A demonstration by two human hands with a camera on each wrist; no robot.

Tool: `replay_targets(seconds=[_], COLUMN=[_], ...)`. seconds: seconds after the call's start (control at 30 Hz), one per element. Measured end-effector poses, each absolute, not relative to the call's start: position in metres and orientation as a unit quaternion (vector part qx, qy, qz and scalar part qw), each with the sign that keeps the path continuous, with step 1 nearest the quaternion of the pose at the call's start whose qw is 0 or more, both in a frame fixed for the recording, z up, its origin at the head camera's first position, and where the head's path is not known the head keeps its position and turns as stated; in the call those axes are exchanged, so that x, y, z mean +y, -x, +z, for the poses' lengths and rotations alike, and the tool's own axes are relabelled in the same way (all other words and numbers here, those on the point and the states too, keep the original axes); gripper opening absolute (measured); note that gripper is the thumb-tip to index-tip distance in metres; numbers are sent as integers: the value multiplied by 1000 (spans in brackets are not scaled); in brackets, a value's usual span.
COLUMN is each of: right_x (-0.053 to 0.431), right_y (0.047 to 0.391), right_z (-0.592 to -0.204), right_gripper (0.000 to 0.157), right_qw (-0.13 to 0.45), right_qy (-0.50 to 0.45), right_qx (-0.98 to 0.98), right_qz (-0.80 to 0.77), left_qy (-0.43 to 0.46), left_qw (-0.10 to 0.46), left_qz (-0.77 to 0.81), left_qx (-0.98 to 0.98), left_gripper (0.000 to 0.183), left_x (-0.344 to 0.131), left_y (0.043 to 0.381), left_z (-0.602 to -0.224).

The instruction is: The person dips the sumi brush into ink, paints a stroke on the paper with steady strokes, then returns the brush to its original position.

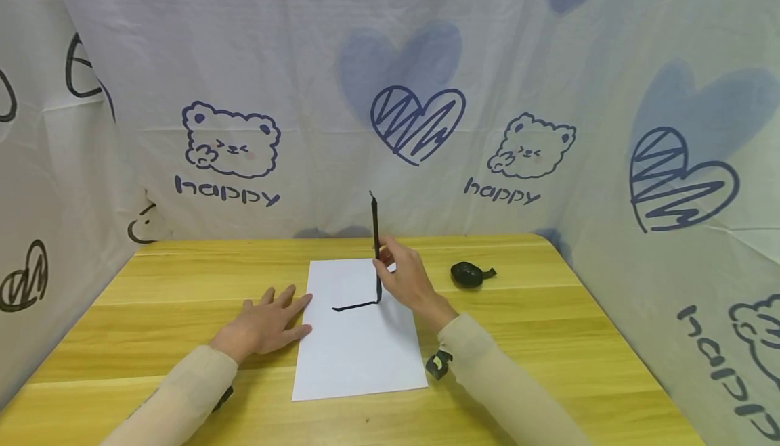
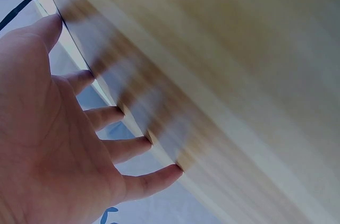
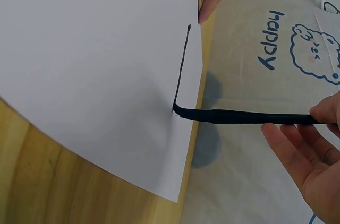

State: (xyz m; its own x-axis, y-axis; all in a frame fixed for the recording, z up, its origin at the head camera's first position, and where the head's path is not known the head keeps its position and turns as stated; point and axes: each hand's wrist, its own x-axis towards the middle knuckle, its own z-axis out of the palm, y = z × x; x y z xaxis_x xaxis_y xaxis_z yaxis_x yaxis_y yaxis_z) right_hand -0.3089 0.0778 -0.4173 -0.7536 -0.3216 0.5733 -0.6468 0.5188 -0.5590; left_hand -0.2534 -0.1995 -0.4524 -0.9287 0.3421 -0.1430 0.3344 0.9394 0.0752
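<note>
Five fingers (image 2: 151, 183) spread, rested left hand (image 1: 268, 324) at left edge of paper (image 1: 359, 358); at right end of black line (image 1: 356, 306), pinched upright brush (image 1: 375, 219) in grip of right hand (image 1: 409, 277), tip on paper, with round black object (image 1: 468, 274) farther right on tabletop (image 1: 573, 338).

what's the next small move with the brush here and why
Probably lift the brush straight up off the paper. The right wrist view shows its bent tip touching the paper at one end of the black stroke, so lingering there might thicken the mark. The right grip holds it nearly upright in the head view, which should suit a clean lift.
</note>
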Motion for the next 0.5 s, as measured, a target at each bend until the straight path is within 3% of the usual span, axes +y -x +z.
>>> replay_targets(seconds=[0.5], right_x=[79], right_y=[309], right_z=[-418], right_gripper=[16], right_qw=[225], right_qy=[-290], right_qx=[-849], right_qz=[380], left_qy=[-174], left_qw=[75], left_qz=[22], left_qx=[982], left_gripper=[70], left_x=[-200], left_y=[253], left_z=[-453])
